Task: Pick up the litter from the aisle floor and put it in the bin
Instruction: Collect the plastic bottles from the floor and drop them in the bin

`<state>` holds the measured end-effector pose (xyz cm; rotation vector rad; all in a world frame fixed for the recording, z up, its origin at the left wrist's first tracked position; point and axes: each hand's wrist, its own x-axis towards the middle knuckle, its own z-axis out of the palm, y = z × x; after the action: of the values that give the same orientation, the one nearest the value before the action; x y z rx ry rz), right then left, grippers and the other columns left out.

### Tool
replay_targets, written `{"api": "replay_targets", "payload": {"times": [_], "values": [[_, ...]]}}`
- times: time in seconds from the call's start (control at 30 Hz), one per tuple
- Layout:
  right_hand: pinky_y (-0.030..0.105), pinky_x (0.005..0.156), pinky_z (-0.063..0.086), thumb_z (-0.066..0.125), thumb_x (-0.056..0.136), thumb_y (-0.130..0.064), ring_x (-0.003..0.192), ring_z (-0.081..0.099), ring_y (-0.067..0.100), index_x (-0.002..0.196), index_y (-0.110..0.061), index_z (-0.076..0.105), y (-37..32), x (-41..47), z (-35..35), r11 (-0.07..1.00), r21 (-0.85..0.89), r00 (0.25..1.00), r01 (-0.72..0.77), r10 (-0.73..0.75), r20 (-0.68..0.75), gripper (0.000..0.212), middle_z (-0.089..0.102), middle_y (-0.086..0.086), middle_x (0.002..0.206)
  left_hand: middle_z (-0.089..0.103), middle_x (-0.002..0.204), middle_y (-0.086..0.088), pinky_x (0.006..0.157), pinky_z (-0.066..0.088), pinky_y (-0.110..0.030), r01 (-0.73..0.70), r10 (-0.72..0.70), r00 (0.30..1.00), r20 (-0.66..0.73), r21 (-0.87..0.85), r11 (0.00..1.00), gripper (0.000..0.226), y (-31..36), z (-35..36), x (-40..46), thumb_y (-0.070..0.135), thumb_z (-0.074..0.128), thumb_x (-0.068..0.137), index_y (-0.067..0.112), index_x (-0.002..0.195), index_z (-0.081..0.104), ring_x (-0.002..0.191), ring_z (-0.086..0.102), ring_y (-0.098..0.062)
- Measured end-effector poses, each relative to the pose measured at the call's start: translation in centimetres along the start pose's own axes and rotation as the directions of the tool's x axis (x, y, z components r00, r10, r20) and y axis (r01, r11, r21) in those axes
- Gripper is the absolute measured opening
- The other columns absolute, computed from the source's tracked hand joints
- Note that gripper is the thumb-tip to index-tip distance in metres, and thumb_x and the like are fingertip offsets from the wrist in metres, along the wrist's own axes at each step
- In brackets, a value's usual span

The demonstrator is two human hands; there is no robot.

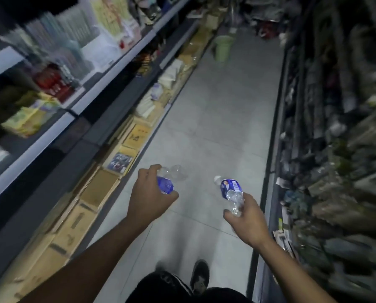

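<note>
I stand in a dim shop aisle with both arms held out over the grey tiled floor (pixel 215 132). My left hand (pixel 148 194) grips a crushed clear plastic bottle with a blue label (pixel 168 179); its clear end sticks out past my fingers. In my right hand (pixel 246 217) is a second crushed bottle (pixel 230 189), held by its lower end, with its blue label and white cap pointing up and left. A light green bin (pixel 223 48) stands far ahead on the floor, near the left shelving.
Shelving with packaged goods lines the left side (pixel 77 88), with cardboard boxes (pixel 99 189) along its base. Dark racks of goods (pixel 335 127) fill the right side. More stock is piled at the far end of the aisle. My shoe (pixel 199 277) shows below.
</note>
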<state>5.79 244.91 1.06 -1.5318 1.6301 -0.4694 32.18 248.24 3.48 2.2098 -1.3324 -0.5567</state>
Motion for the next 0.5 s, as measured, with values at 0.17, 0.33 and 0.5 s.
{"api": "replay_targets", "payload": {"times": [0.17, 0.33, 0.5], "values": [[0.036, 0.069, 0.053, 0.074, 0.074, -0.025, 0.074, 0.064, 0.019, 0.089, -0.03, 0.052, 0.2, 1.5, -1.3, 0.997, 0.046, 0.994, -0.066, 0.07, -0.085, 0.027, 0.065, -0.004, 0.089, 0.045, 0.126, 0.004, 0.072, 0.041, -0.023, -0.085, 0.082, 0.993, 0.08, 0.043, 0.995, 0.079, 2.5, 0.5, 3.8, 0.038, 0.08, 0.069, 0.03, 0.137, 0.043, 0.094, 0.045, -0.009], [0.03, 0.063, 0.049, 0.075, 0.075, -0.024, 0.071, 0.062, 0.019, 0.093, -0.029, 0.054, 0.1, 2.1, -1.5, 0.992, 0.074, 0.979, -0.104, 0.116, -0.167, 0.028, 0.065, -0.004, 0.085, 0.044, 0.129, 0.005, 0.07, 0.038, -0.021, -0.183, 0.174, 0.975, 0.141, 0.053, 0.982, 0.079, 4.1, 0.6, 6.8, 0.039, 0.079, 0.072, 0.031, 0.14, 0.041, 0.097, 0.044, -0.007], [0.021, 0.058, 0.045, 0.075, 0.077, -0.02, 0.066, 0.057, 0.017, 0.091, -0.026, 0.057, 0.8, 3.6, -2.3, 0.991, 0.108, 0.978, -0.084, 0.103, -0.182, 0.024, 0.064, 0.002, 0.082, 0.045, 0.127, 0.005, 0.075, 0.052, -0.025, -0.216, 0.209, 0.964, 0.162, 0.025, 0.976, 0.083, 5.5, 2.5, 9.6, 0.042, 0.082, 0.066, 0.032, 0.138, 0.042, 0.098, 0.052, -0.011]]}}
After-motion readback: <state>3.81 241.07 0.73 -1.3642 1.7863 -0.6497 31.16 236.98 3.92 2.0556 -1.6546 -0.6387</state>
